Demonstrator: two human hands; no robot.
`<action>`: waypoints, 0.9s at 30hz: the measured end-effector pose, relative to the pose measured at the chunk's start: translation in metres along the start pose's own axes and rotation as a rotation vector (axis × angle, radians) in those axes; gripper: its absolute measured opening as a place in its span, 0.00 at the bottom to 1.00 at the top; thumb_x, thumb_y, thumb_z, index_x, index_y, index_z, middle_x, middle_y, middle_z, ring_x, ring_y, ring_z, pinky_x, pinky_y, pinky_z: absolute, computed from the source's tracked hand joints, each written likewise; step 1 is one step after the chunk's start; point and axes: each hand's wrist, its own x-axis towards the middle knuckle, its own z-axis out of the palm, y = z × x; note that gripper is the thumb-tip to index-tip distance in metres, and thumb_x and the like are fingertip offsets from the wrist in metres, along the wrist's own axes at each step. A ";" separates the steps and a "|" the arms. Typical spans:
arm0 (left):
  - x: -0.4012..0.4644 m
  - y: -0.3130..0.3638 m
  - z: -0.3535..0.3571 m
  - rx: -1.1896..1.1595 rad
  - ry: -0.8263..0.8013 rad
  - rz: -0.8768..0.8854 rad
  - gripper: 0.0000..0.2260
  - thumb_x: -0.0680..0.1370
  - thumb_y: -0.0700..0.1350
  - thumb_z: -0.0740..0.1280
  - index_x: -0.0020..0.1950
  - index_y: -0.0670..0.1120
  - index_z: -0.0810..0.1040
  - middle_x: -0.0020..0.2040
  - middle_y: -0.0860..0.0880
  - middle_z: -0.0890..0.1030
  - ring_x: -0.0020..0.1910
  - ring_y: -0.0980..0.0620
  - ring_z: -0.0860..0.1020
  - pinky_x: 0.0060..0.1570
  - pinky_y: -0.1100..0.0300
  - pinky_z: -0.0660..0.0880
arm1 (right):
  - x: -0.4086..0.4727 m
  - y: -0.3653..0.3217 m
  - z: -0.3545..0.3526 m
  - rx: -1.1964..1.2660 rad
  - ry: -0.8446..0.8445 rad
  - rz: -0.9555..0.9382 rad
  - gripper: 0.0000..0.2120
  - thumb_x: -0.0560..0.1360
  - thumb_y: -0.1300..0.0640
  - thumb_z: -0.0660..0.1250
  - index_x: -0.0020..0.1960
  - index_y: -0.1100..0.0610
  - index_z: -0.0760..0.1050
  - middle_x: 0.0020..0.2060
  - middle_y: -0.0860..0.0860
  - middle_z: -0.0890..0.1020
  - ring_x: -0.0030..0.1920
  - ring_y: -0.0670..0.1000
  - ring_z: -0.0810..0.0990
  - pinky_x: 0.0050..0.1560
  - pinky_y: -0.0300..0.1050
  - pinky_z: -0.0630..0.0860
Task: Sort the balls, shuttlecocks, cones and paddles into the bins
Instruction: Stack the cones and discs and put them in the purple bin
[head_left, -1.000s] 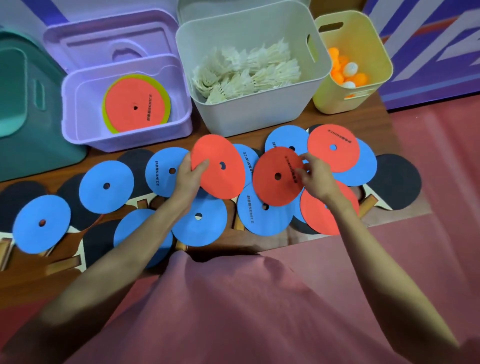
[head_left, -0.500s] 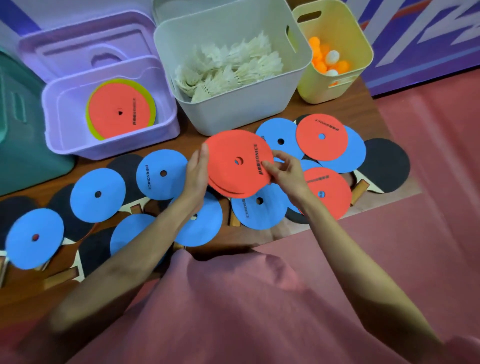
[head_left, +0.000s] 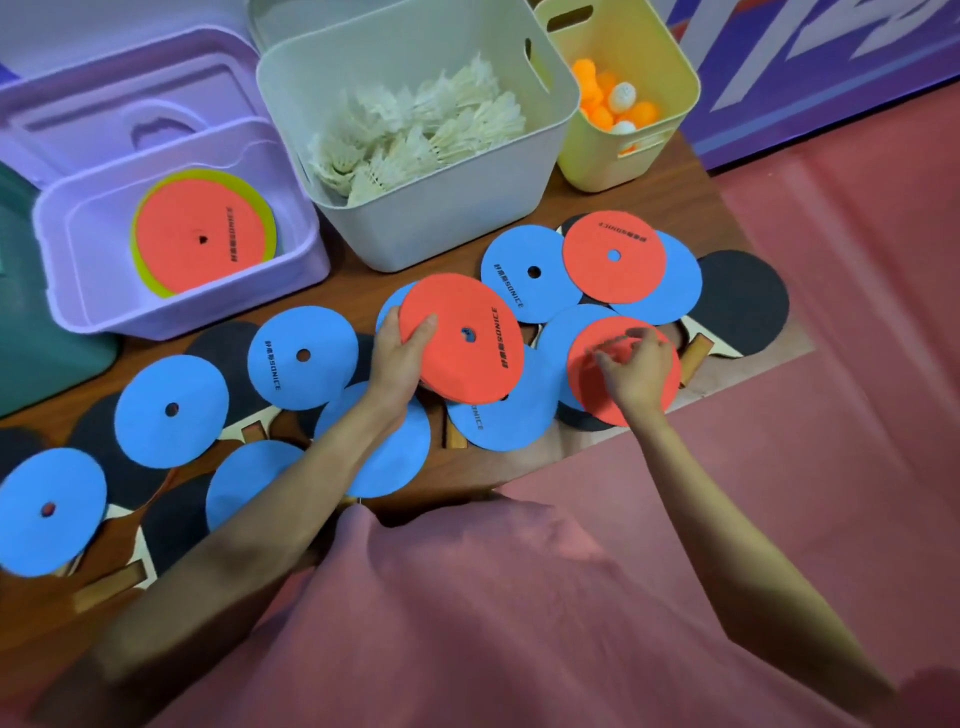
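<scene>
Left hand (head_left: 397, 358) is clamped on the edge of a red disc cone (head_left: 462, 340), thumb on top, the cone tilted up off the pile; there may be a second one stacked beneath it, hard to say. Over at three o'clock from it, the right hand (head_left: 636, 366) sits on another red cone (head_left: 597, 384), fingers (head_left: 605, 357) curled and blurred, so whether they have actually pinched it I cannot tell. A third red cone (head_left: 614, 256) lies flat at one o'clock, on top of blue cones (head_left: 530, 273). Black paddles (head_left: 743, 301) are mostly buried under the discs, just edges and wooden handles poking out. At ten o'clock the lilac bin (head_left: 182, 317) holds a red cone over a yellow one. The white bin (head_left: 415, 223) at twelve has shuttlecocks (head_left: 415, 140); the yellow bin (head_left: 602, 156) has orange and white balls (head_left: 618, 106), partly hidden by its wall. A teal bin (head_left: 47, 358) is cut off at the left edge.
</scene>
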 end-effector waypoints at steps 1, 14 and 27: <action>0.000 0.000 0.003 -0.003 -0.016 -0.001 0.08 0.80 0.44 0.64 0.58 0.48 0.72 0.51 0.54 0.78 0.49 0.59 0.78 0.44 0.68 0.76 | 0.002 0.007 -0.006 -0.055 0.056 0.047 0.27 0.67 0.57 0.74 0.62 0.64 0.69 0.60 0.62 0.72 0.62 0.59 0.69 0.58 0.43 0.64; -0.009 0.004 0.033 0.076 -0.127 0.050 0.07 0.80 0.45 0.63 0.59 0.49 0.72 0.53 0.54 0.78 0.51 0.59 0.78 0.44 0.67 0.76 | 0.023 0.020 -0.036 -0.453 0.058 -0.030 0.14 0.72 0.64 0.62 0.55 0.67 0.67 0.53 0.64 0.74 0.58 0.66 0.69 0.48 0.54 0.66; 0.004 0.008 0.031 0.024 0.036 0.004 0.05 0.80 0.44 0.62 0.49 0.54 0.73 0.47 0.56 0.78 0.46 0.59 0.77 0.42 0.66 0.74 | 0.009 -0.028 -0.065 0.422 -0.051 -0.200 0.11 0.77 0.65 0.60 0.59 0.61 0.74 0.51 0.52 0.78 0.49 0.49 0.75 0.52 0.41 0.71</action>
